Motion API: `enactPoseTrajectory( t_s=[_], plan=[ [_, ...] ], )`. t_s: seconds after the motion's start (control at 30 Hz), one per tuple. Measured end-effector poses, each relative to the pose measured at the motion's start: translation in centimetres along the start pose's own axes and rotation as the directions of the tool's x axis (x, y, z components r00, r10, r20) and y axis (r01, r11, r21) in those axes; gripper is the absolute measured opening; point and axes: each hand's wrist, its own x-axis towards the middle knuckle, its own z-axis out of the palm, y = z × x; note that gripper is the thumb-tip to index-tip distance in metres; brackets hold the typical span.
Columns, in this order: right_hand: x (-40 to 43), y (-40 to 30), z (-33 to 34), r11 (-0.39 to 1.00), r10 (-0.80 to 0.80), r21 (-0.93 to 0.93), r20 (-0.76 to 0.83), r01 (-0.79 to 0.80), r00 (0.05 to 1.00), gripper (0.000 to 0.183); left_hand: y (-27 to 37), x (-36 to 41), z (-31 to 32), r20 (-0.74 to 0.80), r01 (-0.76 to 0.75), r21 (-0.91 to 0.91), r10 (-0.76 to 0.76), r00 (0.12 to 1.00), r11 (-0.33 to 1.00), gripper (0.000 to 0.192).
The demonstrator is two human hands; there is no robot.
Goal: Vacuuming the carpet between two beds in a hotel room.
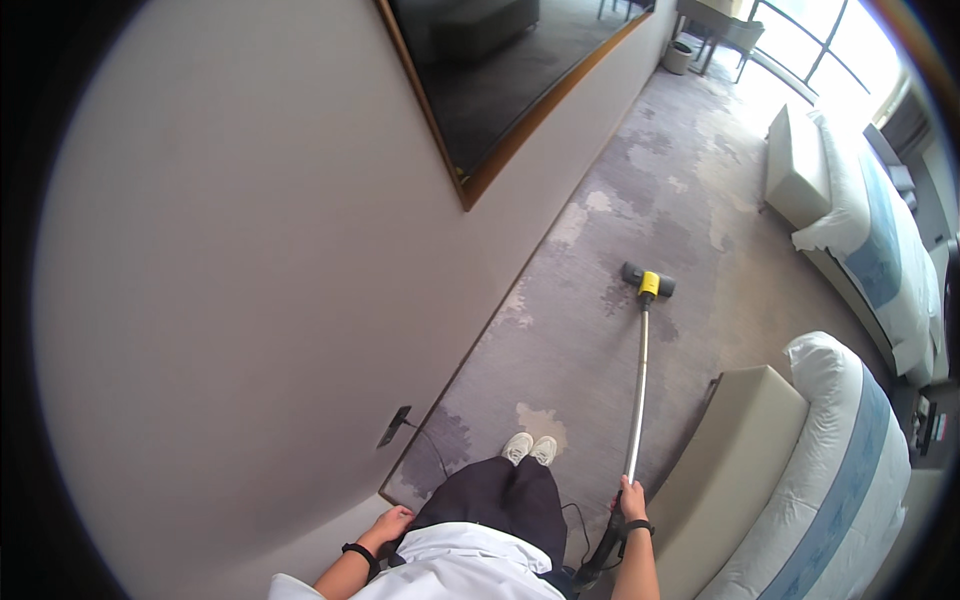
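Observation:
My right hand point(633, 501) is closed around the vacuum cleaner's wand, just above its black handle section point(609, 536). The long metal wand tube point(640, 382) runs forward across the carpet point(577, 330). At its far end, a black and yellow floor nozzle point(649, 282) rests flat on the patterned pile. Beside my left hip hangs my left hand point(394, 523), its fingers loosely curled next to my dark trousers; whether anything is in it is not clear. The vacuum's body is out of view.
A wall socket point(394, 427) with a plugged-in cord point(433, 448) is at left, below a framed dark panel point(517, 67). On the right stand two upholstered benches point(739, 450) point(796, 169) at the feet of beds point(832, 480) point(874, 225). A bin point(677, 58) and chair point(742, 36) are far ahead.

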Motion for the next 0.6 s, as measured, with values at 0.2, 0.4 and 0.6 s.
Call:
enactPoseTrajectory(
  t_s=[0.2,0.4,0.6],
  plan=[
    [-0.9,-2.3,-0.5,0.998,0.034,-0.049,0.002,-0.034,0.999,0.030,-1.9,-0.9,1.3,-0.028,-0.089,0.096,0.092,0.995,0.991,0.031],
    [-3.5,-3.4,-0.7,0.993,0.021,-0.119,-0.050,-0.027,0.999,0.031,0.5,1.2,0.5,0.005,-0.081,0.023,0.081,0.997,0.996,0.032],
    [-9.5,3.9,2.4,0.992,0.019,-0.120,-0.062,-0.026,0.998,0.031,4.0,5.5,-2.8,0.059,-0.135,0.215,0.125,0.990,0.967,0.026]
  ],
)
